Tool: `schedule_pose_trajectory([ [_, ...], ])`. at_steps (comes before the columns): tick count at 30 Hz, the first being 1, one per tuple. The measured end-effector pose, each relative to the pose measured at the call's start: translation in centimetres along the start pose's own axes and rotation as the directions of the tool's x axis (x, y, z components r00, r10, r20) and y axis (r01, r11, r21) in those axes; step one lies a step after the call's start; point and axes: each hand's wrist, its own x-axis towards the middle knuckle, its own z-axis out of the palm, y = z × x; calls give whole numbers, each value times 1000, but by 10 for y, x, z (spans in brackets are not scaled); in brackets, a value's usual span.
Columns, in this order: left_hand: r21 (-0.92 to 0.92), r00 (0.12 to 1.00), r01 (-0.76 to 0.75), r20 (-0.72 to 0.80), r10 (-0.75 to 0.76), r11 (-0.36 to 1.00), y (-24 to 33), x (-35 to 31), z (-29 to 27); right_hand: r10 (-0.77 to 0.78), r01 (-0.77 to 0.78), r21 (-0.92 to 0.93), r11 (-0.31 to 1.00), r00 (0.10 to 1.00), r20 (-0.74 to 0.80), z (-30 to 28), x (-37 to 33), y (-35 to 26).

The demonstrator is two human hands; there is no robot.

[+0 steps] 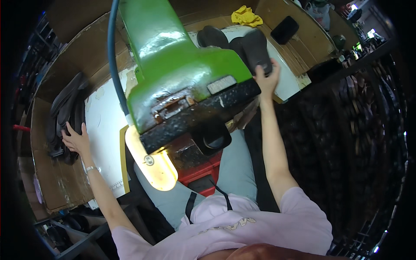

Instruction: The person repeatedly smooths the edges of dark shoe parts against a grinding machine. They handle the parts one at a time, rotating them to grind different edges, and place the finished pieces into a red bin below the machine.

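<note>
A dark sole [256,48] is being pinched in the half-closed right hand [268,79]; dark pieces [66,104] are being touched by the spread left hand [78,140].

1 crumpled yellow cloth [247,17] near cardboard walls [311,48], 1 lit lamp [158,173], 1 pale plastic bag [320,15]

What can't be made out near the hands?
Head view:
Number of dark, curved, flat pieces by the left hand: they overlap and blur.
Middle of the flat white worktop: covered by the glossy green metal machine head.
Part of the right hand: behind the dark sole-shaped piece.
</note>
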Motion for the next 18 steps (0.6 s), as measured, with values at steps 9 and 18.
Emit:
schedule_pose_trajectory([
  [9, -124, 999, -5, -39, 0, 992, 2, 40, -7, -212, 164, -632, 757, 977, -1, 0, -43, 126],
  [18, -567, 987, -108, 41, 159, 817, 16, -44, -90, 278, -250, -326, 912, 960, 41, -45, -122, 128],
])
